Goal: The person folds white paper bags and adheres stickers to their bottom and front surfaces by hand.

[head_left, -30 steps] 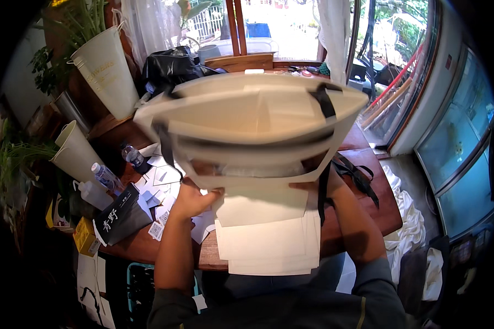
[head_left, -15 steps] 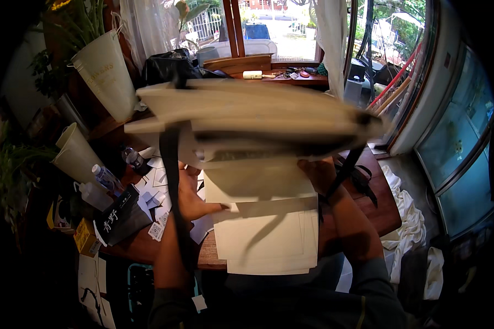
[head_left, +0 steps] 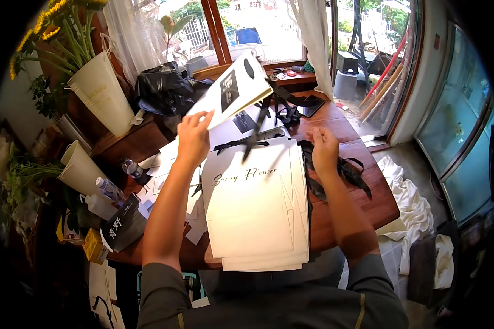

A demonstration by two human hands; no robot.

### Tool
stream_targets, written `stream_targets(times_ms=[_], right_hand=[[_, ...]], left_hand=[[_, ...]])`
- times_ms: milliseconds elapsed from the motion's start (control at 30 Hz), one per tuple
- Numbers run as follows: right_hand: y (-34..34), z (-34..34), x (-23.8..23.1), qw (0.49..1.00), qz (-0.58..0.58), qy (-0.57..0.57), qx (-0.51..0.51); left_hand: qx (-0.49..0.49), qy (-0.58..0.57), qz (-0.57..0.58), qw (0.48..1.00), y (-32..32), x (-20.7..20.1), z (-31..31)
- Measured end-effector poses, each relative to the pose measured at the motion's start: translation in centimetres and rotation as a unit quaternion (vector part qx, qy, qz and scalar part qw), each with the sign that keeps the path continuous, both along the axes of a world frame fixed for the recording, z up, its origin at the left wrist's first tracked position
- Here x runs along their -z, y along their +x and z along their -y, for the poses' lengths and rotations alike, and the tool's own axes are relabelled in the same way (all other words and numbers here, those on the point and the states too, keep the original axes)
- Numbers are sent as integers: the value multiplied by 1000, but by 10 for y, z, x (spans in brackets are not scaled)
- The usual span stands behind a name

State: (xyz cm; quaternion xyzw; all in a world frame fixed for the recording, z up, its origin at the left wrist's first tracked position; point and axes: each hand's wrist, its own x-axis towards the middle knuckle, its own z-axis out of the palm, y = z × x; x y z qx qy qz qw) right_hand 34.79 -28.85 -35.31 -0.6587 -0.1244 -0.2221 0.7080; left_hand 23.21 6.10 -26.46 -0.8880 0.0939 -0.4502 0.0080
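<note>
My left hand (head_left: pixel 194 134) is closed on the near edge of a pale paper bag (head_left: pixel 206 102), raised and tilted above the table. This bag has a black label panel, and a black ribbon dangles from its right end. In front of me lies a stack of cream paper bags (head_left: pixel 252 219) with dark script on the top one. Black ribbon handles (head_left: pixel 241 145) lie along the stack's far edge. My right hand (head_left: pixel 325 151) is raised right of the stack, fingers curled in a pinch. Whether anything is between them is hidden.
Loose papers and cards, bottles (head_left: pixel 108 189), a black printed bag (head_left: pixel 121 223) and a yellow box (head_left: pixel 95 246) crowd the table's left side. Black ribbons (head_left: pixel 354 176) lie at right. Flower buckets (head_left: pixel 101 93) stand at far left. White cloth (head_left: pixel 409 203) lies beyond the table's right edge.
The bag has swung from level in front of me to tilted at the far left of the stack. My right hand has come off it and moved up. The stack's printed top is now uncovered.
</note>
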Motion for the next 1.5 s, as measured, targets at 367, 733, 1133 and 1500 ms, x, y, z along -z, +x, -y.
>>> stream_targets(times_ms=[367,733,1133,1500], right_hand=[[-54,-17,-11,944,135,-280,-106],[-101,-30,-19,866,211,-404,-207],[-96,-23,-33,890,208,-365,-175],[-115,-32,-39,880,-94,-45,-463]], left_hand=[[64,-266,-227,935,-67,60,-3],[-249,-118,-118,954,-281,7,-58],[-321,-131,-52,936,-335,47,-108],[11,102,109,989,-201,-11,27]])
